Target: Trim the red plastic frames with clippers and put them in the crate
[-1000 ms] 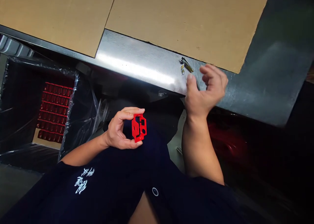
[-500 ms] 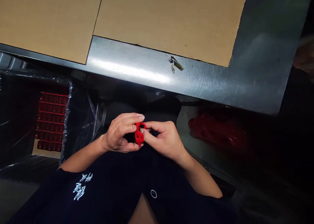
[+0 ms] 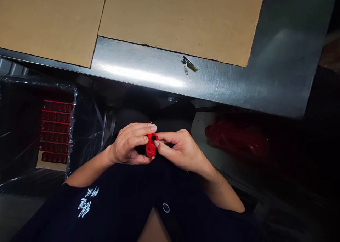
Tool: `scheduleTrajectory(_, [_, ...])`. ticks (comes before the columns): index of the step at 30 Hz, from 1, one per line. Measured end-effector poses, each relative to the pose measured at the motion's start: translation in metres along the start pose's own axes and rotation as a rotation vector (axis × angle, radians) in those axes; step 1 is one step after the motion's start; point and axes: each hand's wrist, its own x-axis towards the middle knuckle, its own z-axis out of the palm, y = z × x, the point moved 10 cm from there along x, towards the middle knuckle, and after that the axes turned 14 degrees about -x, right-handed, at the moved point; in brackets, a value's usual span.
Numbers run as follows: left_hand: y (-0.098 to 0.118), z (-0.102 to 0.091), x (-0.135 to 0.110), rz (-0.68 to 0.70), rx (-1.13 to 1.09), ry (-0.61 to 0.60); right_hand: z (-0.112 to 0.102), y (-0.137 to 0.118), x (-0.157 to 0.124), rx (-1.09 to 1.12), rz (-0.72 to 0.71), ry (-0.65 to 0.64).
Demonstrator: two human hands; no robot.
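Note:
A small red plastic part (image 3: 151, 148) with square openings is held in front of my lap. My left hand (image 3: 130, 143) grips it from the left with thumb and fingers. My right hand (image 3: 182, 150) pinches its upper right side between thumb and forefinger. The fingers hide the part's top and much of its right side. A small metal nail clipper (image 3: 188, 64) lies on the steel table edge, well above both hands.
Cardboard sheets (image 3: 159, 19) cover the steel table (image 3: 212, 81) ahead. At the left, an open box lined with clear plastic holds rows of red parts (image 3: 55, 132). A dark red mass (image 3: 235, 137) lies low at the right.
My right hand has come from beside the nail clipper to the red part and pinches it. The part has turned slightly in my left hand. The view has shifted a little.

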Motion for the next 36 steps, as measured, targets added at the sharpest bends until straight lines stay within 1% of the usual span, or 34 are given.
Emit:
scheduleTrajectory(4, [0.0010, 0.0001, 0.0013, 0.007, 0.000, -0.004, 0.0011, -0.0002, -0.0030, 0.010, -0.012, -0.069])
scheduleTrajectory(7, [0.0010, -0.0006, 0.0023, 0.007, 0.003, 0.000, 0.0021, -0.0012, -0.0039, 0.020, -0.037, -0.098])
scheduleTrajectory(10, [0.0007, -0.0010, 0.0031, 0.002, 0.030, 0.003, 0.0047, 0.0008, -0.0023, 0.039, -0.014, -0.098])
scheduleTrajectory(14, [0.0014, -0.0012, 0.0023, 0.010, 0.058, -0.003, 0.0048, 0.0044, 0.0015, 0.018, 0.051, -0.043])
scheduleTrajectory(17, [0.0020, 0.0009, 0.0007, 0.025, 0.045, -0.030, 0.0045, 0.0030, 0.0025, -0.012, 0.047, -0.030])
scheduleTrajectory(22, [0.0002, 0.0002, 0.0010, 0.019, 0.014, -0.030, 0.0033, 0.0011, 0.0012, -0.044, 0.024, -0.063])
scheduleTrajectory(31, [0.0005, 0.0001, 0.0033, 0.008, -0.001, -0.054, 0.0068, 0.0011, 0.0005, -0.036, -0.007, -0.181])
scheduleTrajectory(33, [-0.0003, -0.0001, 0.0029, -0.003, -0.004, -0.057, 0.0076, 0.0029, 0.0008, -0.031, 0.001, -0.186])
scheduleTrajectory(36, [-0.0006, 0.0000, 0.0015, -0.005, -0.021, -0.065, 0.0085, 0.0073, 0.0020, -0.022, 0.046, -0.160])
